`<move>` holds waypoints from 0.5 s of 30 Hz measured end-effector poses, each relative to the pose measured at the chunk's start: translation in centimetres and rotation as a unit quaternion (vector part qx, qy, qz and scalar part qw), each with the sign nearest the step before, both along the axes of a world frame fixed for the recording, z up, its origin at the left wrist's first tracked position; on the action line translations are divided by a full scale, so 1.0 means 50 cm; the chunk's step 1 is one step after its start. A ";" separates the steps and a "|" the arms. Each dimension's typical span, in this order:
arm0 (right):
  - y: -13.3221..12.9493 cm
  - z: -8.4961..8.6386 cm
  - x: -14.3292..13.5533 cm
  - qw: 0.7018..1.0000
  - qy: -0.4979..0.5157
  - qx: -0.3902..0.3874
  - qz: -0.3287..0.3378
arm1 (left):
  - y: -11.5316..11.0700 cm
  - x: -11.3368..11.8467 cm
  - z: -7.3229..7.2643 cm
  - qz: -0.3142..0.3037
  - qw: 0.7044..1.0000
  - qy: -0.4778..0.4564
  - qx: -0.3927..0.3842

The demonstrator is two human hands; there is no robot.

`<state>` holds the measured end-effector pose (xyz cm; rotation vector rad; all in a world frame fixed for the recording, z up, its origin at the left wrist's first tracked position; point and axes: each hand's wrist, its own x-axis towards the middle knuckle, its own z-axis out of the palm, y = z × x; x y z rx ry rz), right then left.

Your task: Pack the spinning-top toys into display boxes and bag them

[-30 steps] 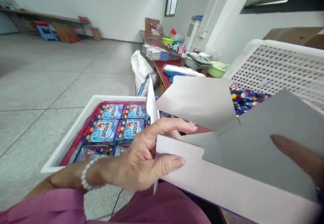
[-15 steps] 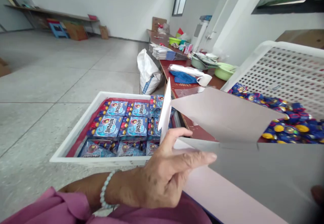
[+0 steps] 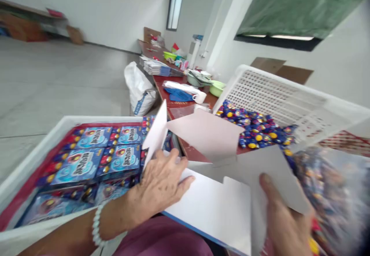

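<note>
A cardboard box (image 3: 202, 202), white inside with a blue outer edge, lies partly unfolded in front of me with its flaps raised. My left hand (image 3: 166, 179), wearing a beaded bracelet, is at the box's left end, its fingers bent over the board beside an upright flap. At the other end, my right hand (image 3: 281, 213) grips the box wall, with the thumb on the inner face and the other fingers hidden behind it. Left of the box, a white crate (image 3: 68, 123) holds rows of printed blue packs (image 3: 83, 167) in clear wrap.
A tilted white plastic basket (image 3: 277, 92) holds many blue-and-gold wrapped pieces (image 3: 257, 128). To its right is a clear bag (image 3: 335, 194) of similar pieces. The red-brown table (image 3: 162, 80) carries a white mug (image 3: 199, 97), blue cloth and bowls. A white sack (image 3: 138, 90) stands beside it.
My view has turned right. My right hand has come into fuller view, holding the box wall. A notched white flap now lies lower at the front, and my left hand's pointing finger has drawn back.
</note>
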<state>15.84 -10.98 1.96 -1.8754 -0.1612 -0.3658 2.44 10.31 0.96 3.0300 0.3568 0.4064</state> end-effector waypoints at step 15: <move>0.015 -0.014 0.004 0.993 -0.086 -0.052 0.067 | -0.016 0.042 0.044 -0.027 0.993 0.078 0.080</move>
